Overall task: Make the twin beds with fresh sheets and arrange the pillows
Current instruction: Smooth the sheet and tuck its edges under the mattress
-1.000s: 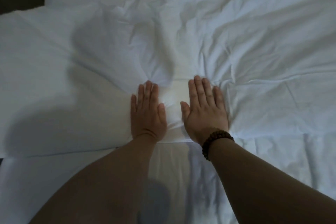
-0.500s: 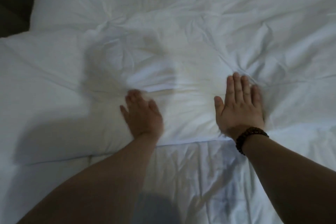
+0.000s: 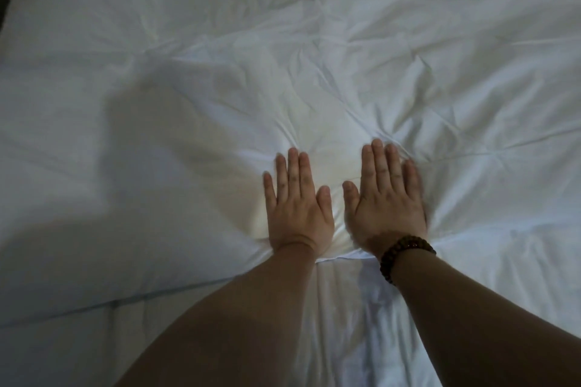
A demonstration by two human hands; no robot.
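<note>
Your left hand [image 3: 297, 207] and right hand [image 3: 385, 201] lie palm-down, side by side, on the white padded cloth duvet [image 3: 345, 56]. The thumbs are near each other but apart. All the fingers [image 3: 292, 166] are straight and together. They press flat and grasp nothing. The outer edge of the right hand is blurred, so you cannot read exactly how its little finger sits.

What matters for the next move is where the duvet lies from your fingertips. Its near hem [image 3: 188, 289] runs across you from left to right, dipping toward your left, and passes under both wrists beside the dark brown beaded bracelet [image 3: 405, 251]. Almost all of the duvet therefore stretches ahead of your fingers and out to both sides. Behind the hem, toward your body, is the smooth white flat sheet [image 3: 345, 324].

The deepest creases fan out just ahead of the right fingertips and run away to your right. The cloth to your left looks flatter, though it lies in shadow. Your right hand is nearer the creases, so they probably call for a sweep outward and away from your body. Neither hand is placed to grip the hem, as both palms rest just past it.
</note>
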